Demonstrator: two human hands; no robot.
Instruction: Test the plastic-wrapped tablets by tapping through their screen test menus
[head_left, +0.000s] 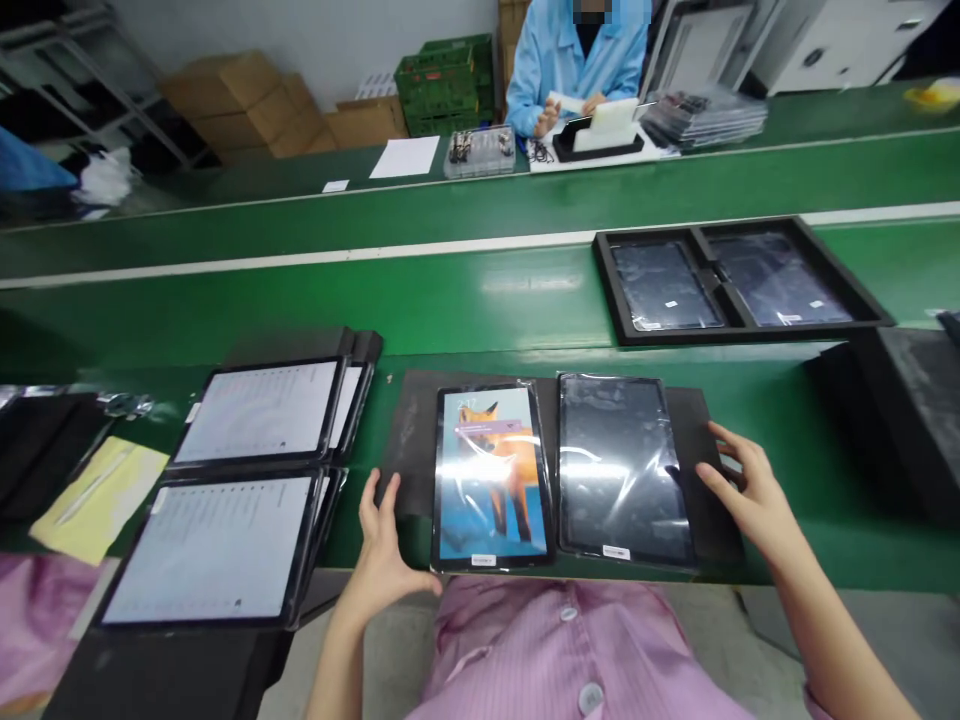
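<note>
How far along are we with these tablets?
The stacked tablets at left look done: the top ones show lit, list-like screens. In work on the black mat, between the left hand and right hand, are the fox-screen tablet, lit, and the dark tablet. Probably left: that dark one and two tray tablets, also dark.

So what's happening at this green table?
Someone's bare left hand and right hand are spread at either side of a flat black mat. On it lie two black-framed tablets: a lit one with a fox picture and a dark-screened one. To the left sit stacked tablets with pale lit screens; farther back, a black two-compartment tray holds two more. Across, a blue-coated person works.
</note>
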